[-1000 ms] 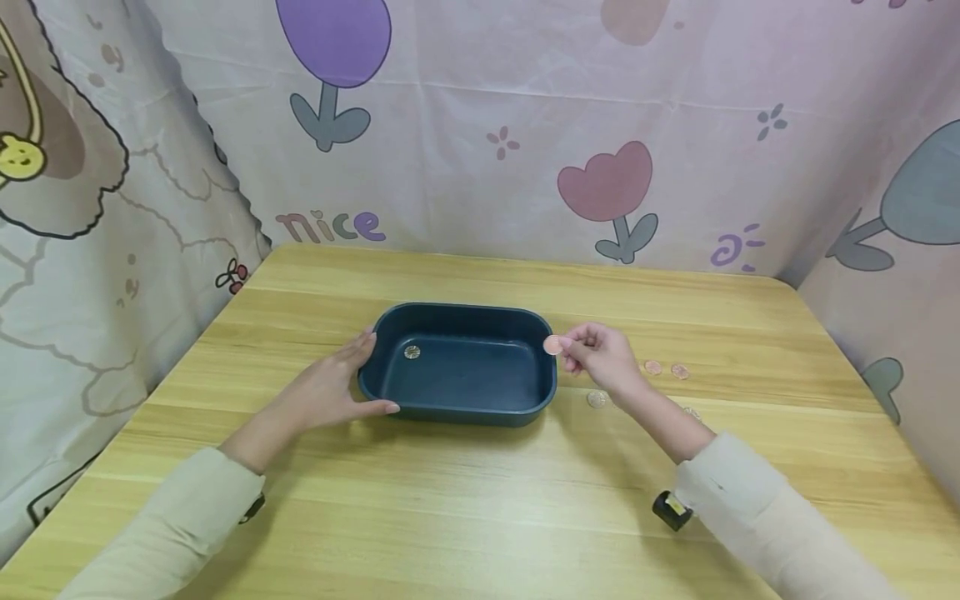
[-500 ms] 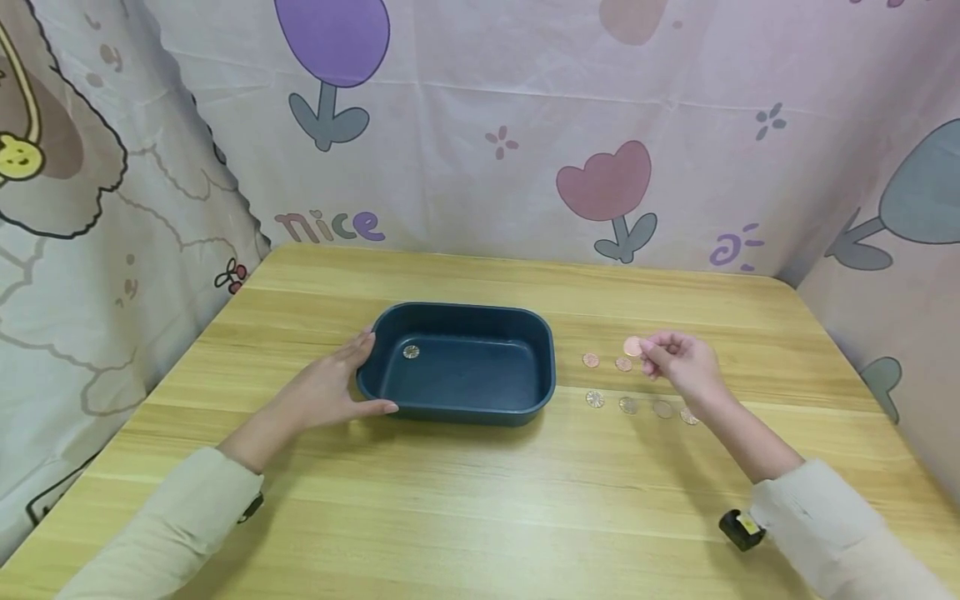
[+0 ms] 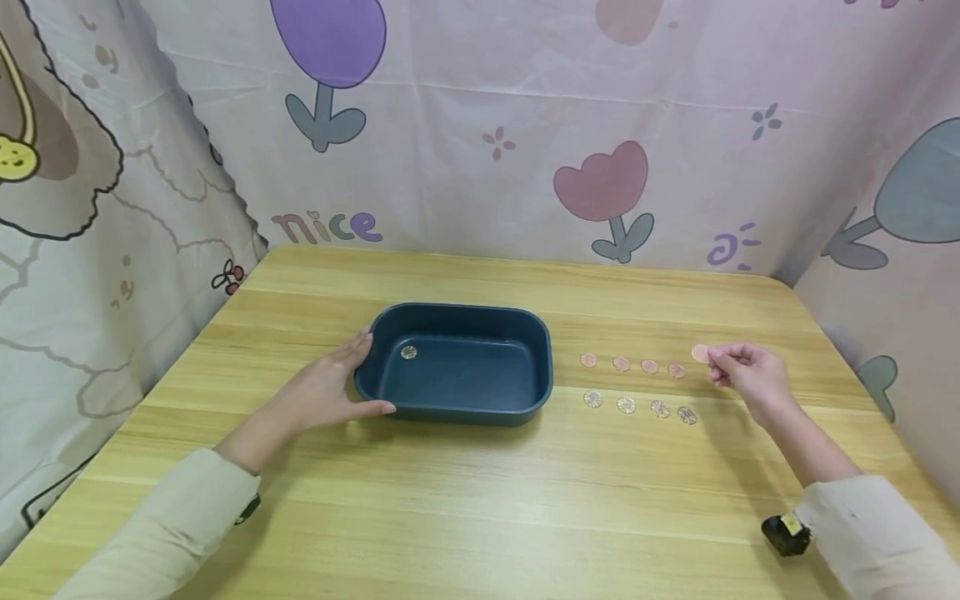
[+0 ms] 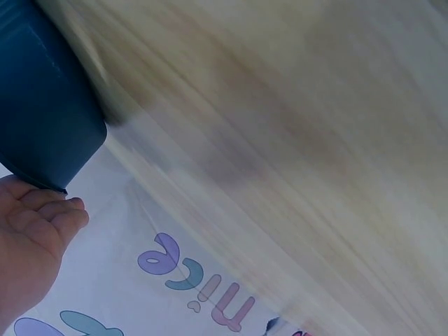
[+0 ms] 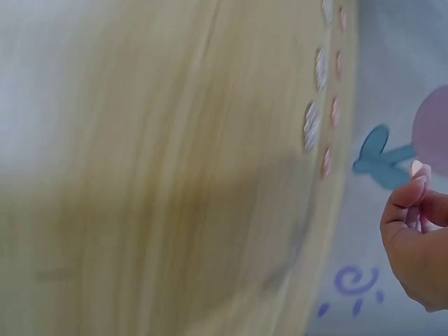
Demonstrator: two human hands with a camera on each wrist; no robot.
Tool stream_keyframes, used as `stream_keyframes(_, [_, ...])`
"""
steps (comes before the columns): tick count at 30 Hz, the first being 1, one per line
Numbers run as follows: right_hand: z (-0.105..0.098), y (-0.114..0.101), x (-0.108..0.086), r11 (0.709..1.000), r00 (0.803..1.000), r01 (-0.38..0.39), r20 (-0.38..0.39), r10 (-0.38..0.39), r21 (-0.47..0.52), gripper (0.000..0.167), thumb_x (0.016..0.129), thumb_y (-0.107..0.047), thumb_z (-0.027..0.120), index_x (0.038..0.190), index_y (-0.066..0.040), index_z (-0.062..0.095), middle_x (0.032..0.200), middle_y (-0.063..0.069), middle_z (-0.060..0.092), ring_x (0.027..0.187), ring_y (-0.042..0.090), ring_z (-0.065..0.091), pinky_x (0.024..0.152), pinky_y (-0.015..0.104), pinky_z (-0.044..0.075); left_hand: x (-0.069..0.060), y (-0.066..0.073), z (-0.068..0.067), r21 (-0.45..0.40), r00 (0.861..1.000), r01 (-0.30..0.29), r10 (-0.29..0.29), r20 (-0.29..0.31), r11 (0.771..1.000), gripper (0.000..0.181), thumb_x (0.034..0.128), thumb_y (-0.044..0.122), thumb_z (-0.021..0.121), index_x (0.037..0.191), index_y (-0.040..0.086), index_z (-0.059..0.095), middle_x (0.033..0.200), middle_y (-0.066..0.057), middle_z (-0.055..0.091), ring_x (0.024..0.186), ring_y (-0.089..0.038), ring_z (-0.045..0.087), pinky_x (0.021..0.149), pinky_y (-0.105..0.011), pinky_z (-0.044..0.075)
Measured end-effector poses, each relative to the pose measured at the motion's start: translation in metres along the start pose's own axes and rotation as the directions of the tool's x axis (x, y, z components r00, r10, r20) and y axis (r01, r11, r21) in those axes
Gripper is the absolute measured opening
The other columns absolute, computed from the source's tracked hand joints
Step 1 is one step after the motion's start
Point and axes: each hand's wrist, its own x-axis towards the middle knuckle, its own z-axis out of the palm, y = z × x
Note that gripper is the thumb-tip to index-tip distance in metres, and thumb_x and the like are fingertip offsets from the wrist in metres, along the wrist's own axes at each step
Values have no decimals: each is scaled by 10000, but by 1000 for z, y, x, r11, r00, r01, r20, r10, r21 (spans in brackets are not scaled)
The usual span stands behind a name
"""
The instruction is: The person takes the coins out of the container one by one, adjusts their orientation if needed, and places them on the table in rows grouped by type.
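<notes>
My left hand (image 3: 322,389) holds the left end of a dark blue rectangular plastic basin (image 3: 457,414), thumb along the front wall and fingers at the far left corner. In the left wrist view the fingertips touch the rim of the same basin (image 4: 49,91). One gold-toned coin (image 3: 408,352) lies inside, at its left. Between thumb and fingertips, my right hand (image 3: 757,382) pinches a copper-coloured coin (image 3: 701,353) above the table, right of the coin rows. The right wrist view also shows that held coin (image 5: 416,168), partly covered by the fingers.
Right of the basin, several copper-coloured coins (image 3: 621,364) form a back row and several silvery coins (image 3: 626,405) a front row. All rest on the wooden table (image 3: 450,517). A patterned cloth (image 3: 465,167) hangs behind the table and along both sides.
My right hand has carried the pinched coin rightward, from the basin's right rim past the coin rows. The coins it covered now show. My left hand and the basin have stayed in place.
</notes>
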Motion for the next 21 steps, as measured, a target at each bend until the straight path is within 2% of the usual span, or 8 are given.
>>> stream_keyframes(5, [-12, 12, 12, 982, 995, -98, -39, 93, -162, 133, 946, -137, 511, 864, -46, 564, 675, -144, 605, 607, -23, 573, 585, 157, 526, 1, 0, 1, 1, 1000, 11, -11, 14, 1000, 1097, 726, 676, 617, 1447, -42, 209, 1523, -221, 192, 1365, -418, 272, 1071, -551, 312])
stream_keyframes(8, [-17, 15, 20, 967, 984, -175, -11, 176, -183, 145, 946, -105, 496, 922, 22, 562, 656, -118, 603, 601, -19, 573, 582, 162, 527, 1, 0, 1, -2, 1000, 15, -15, 18, 1000, 1107, 717, 682, 620, 1449, -37, 206, 1527, -214, 186, 1368, -414, 270, 1074, -547, 311])
stream_keyframes(11, [-20, 16, 25, 953, 970, -216, 61, 234, -211, 146, 946, -73, 467, 939, 39, 561, 646, -116, 597, 589, -15, 560, 569, 161, 519, 1, 0, 0, -7, 1000, 14, -14, 22, 1000, 1108, 719, 682, 619, 1449, -40, 204, 1527, -216, 185, 1369, -418, 264, 1077, -550, 304])
stream_keyframes(15, [-23, 17, 29, 932, 948, -277, 93, 305, -233, 217, 937, -83, 480, 782, -81, 631, 613, -111, 593, 542, -4, 528, 520, 161, 491, 1, 0, 0, -10, 1000, 13, -13, 25, 1000, 1107, 722, 679, 617, 1451, -42, 198, 1528, -214, 178, 1371, -419, 258, 1078, -554, 299])
stream_keyframes(18, [-24, 19, 31, 917, 939, -306, 77, 335, -256, 281, 927, -97, 500, 689, -159, 635, 590, -114, 587, 517, -4, 504, 492, 161, 466, 1, 0, 1, -11, 1000, 16, -15, 26, 1000, 1105, 725, 674, 619, 1452, -41, 193, 1529, -213, 174, 1370, -422, 257, 1077, -556, 298])
stream_keyframes(21, [-24, 19, 33, 908, 932, -332, 60, 357, -257, 290, 922, -93, 515, 664, -170, 625, 578, -112, 585, 508, 1, 497, 484, 165, 453, 1, 0, 0, -11, 1000, 16, -15, 26, 1000, 1101, 729, 672, 617, 1451, -43, 193, 1528, -218, 174, 1369, -424, 256, 1077, -558, 298])
